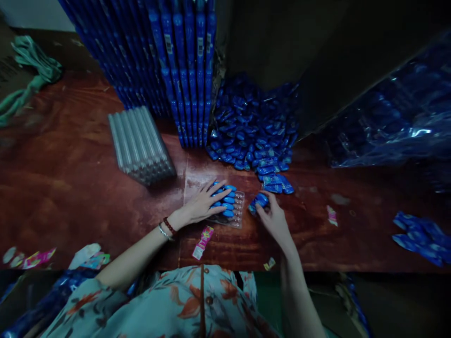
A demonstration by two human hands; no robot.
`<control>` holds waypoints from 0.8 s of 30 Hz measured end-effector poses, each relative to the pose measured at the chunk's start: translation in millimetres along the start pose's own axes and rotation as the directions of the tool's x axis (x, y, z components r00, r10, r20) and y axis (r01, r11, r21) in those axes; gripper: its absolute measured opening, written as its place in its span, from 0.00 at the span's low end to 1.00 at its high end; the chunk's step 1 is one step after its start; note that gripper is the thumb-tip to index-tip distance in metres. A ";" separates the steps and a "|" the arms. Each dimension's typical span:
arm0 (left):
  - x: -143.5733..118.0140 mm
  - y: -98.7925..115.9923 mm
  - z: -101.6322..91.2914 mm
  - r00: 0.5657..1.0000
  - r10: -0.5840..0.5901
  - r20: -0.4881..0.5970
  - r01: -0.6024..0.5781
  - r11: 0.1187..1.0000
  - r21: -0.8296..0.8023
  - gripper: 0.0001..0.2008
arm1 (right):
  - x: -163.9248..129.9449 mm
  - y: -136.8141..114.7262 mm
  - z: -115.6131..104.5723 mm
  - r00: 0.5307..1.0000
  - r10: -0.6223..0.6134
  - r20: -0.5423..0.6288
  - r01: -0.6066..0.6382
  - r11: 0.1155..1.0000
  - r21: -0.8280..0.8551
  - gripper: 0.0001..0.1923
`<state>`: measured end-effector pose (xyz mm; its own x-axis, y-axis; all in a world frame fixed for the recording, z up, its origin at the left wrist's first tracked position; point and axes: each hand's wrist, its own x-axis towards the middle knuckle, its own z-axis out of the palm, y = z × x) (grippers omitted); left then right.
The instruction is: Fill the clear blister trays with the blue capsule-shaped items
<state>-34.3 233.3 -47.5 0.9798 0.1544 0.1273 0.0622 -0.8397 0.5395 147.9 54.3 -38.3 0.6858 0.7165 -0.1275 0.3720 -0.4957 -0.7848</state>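
A clear plastic blister tray (237,217) lies on the reddish wooden table (70,188) in front of me, with several small blue packets (227,203) set in its pockets. My left hand (201,205) rests on the tray's left side, fingers spread over the packets. Just right of the tray, my right hand (273,217) is closed on a few blue packets (258,202). A big heap of the same blue packets (252,126) lies just beyond, its near edge a short way from my right hand.
A tall stack of blue carded packs (176,61) stands behind the tray. A stack of clear blister trays (141,144) lies to the left. Plastic bags of blue packets (391,117) sit at right, loose ones (421,237) near the edge. Pink wrappers (203,241) and green cloth (31,75) lie about.
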 end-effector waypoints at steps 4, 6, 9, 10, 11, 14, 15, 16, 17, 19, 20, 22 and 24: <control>18.4 -14.1 -11.1 0.995 0.031 -0.099 -0.046 0.988 -0.145 0.22 | -42.5 14.3 0.0 0.984 0.175 0.028 -0.163 0.829 0.536 0.26; 33.9 -25.2 -15.0 0.951 -0.119 -0.287 0.060 0.977 -0.207 0.19 | -54.1 16.2 11.1 0.968 0.247 0.039 -0.212 0.724 0.657 0.28; 69.3 -41.8 -18.4 0.867 -0.281 -0.412 0.210 0.955 -0.209 0.14 | -54.8 13.9 28.0 0.943 0.333 0.021 -0.228 0.597 0.769 0.30; 82.5 -45.7 -18.8 0.876 -0.278 -0.395 0.229 0.959 -0.166 0.12 | -52.1 12.0 31.4 0.937 0.348 0.018 -0.223 0.562 0.796 0.30; 95.1 -48.2 -19.1 0.894 -0.260 -0.365 0.234 0.965 -0.116 0.12 | -48.9 9.5 33.3 0.936 0.351 0.021 -0.219 0.537 0.814 0.30; 122.6 -48.0 -19.8 0.936 -0.211 -0.283 0.213 0.977 -0.023 0.16 | -41.8 2.3 31.3 0.949 0.311 0.045 -0.215 0.538 0.815 0.28; 127.0 -46.4 -20.9 0.939 -0.205 -0.275 0.204 0.978 -0.032 0.14 | -41.2 1.0 29.3 0.955 0.291 0.052 -0.214 0.560 0.800 0.28; 128.8 -44.9 -22.7 0.941 -0.203 -0.272 0.196 0.979 -0.054 0.11 | -41.8 0.6 27.2 0.960 0.272 0.062 -0.215 0.584 0.783 0.27; 128.0 -43.9 -25.1 0.940 -0.204 -0.274 0.189 0.979 -0.082 0.11 | -43.4 1.4 25.5 0.964 0.255 0.080 -0.223 0.604 0.765 0.28; 118.9 -44.5 -31.8 0.932 -0.218 -0.288 0.183 0.973 -0.143 0.14 | -49.0 6.1 23.9 0.960 0.234 0.151 -0.268 0.630 0.729 0.29; 110.6 -45.7 -35.4 0.924 -0.234 -0.303 0.186 0.966 -0.180 0.15 | -52.6 9.5 24.2 0.954 0.230 0.190 -0.296 0.640 0.709 0.30; 86.0 -48.2 -41.5 0.891 -0.293 -0.345 0.207 0.941 -0.267 0.17 | -60.0 16.5 25.9 0.947 0.234 0.222 -0.322 0.673 0.666 0.28; 51.6 -46.7 -43.8 0.838 -0.378 -0.394 0.241 0.904 -0.353 0.17 | -66.3 21.3 27.7 0.964 0.226 0.142 -0.266 0.765 0.586 0.23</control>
<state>5.1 303.3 -29.6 0.7224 0.6518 0.2308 0.2255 -0.5376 0.8125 93.1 9.8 -63.3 0.6563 0.6479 -0.3866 -0.2648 -0.2820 -0.9221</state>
